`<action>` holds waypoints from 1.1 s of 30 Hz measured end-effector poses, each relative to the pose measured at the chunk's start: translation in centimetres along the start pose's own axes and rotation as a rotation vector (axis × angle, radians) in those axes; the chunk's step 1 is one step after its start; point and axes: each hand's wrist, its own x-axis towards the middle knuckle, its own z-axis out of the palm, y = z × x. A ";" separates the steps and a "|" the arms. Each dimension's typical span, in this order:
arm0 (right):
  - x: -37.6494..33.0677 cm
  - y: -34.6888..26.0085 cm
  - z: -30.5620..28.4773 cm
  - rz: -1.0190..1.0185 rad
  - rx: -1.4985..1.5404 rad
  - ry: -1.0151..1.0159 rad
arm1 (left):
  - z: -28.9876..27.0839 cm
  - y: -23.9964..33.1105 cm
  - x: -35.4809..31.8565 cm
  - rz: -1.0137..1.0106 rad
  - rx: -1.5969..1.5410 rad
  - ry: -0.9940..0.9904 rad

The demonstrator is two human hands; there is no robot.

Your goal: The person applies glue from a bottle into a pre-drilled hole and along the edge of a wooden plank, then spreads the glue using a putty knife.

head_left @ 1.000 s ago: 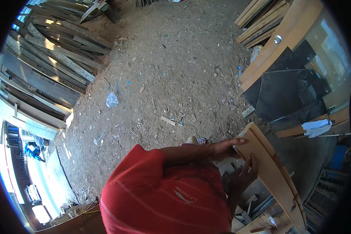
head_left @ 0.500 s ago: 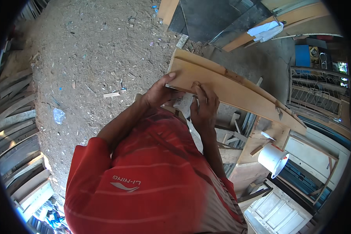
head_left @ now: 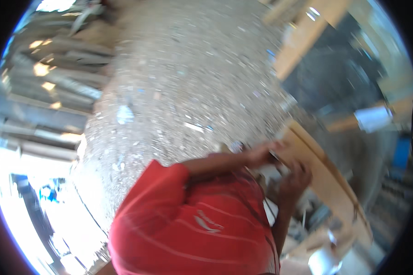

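A long light-brown wooden board (head_left: pixel 326 176) runs from my hands toward the lower right, with a raised strip along its far edge. My left hand (head_left: pixel 264 153) is at the board's near-left end, thumb over the top and the other fingers lower down, closed on it. Beside it, my right hand (head_left: pixel 294 182) is bent at the board's near edge, fingertips against the wood. Motion blur smears its fingers, so whether they pinch anything is unclear. A small dark spot shows between the left hand and the board end.
A white bucket (head_left: pixel 323 262) stands by the board's lower part. Stacked timber (head_left: pixel 55 82) lines the left side. Litter and wood chips cover the ground (head_left: pixel 183 91). A dark panel (head_left: pixel 335 68) and a white cloth (head_left: pixel 374 119) are at the upper right.
The view has swung, so the board and both hands now appear farther right and lower. The whole picture has blurred. My left hand stays at the board's end, the right at its edge.
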 end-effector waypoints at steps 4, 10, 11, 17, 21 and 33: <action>-2.3 1.5 2.4 0.019 0.008 0.124 | 3.4 2.3 -0.4 -0.067 0.068 0.063; -1.6 -0.1 1.3 -0.039 -0.121 0.110 | 3.6 2.0 -0.2 -0.040 0.019 -0.035; -1.8 0.1 1.5 0.015 -0.112 0.086 | 3.5 1.9 -0.1 -0.044 0.029 -0.040; -0.8 -0.7 0.6 0.027 -0.102 0.040 | 2.2 1.2 0.8 0.010 0.040 -0.069; -0.5 0.4 0.5 0.004 -0.118 -0.009 | 3.5 2.1 0.0 -0.032 0.036 -0.040; -0.9 -0.5 0.3 0.078 0.068 0.063 | 3.2 1.8 -0.4 -0.038 0.053 0.027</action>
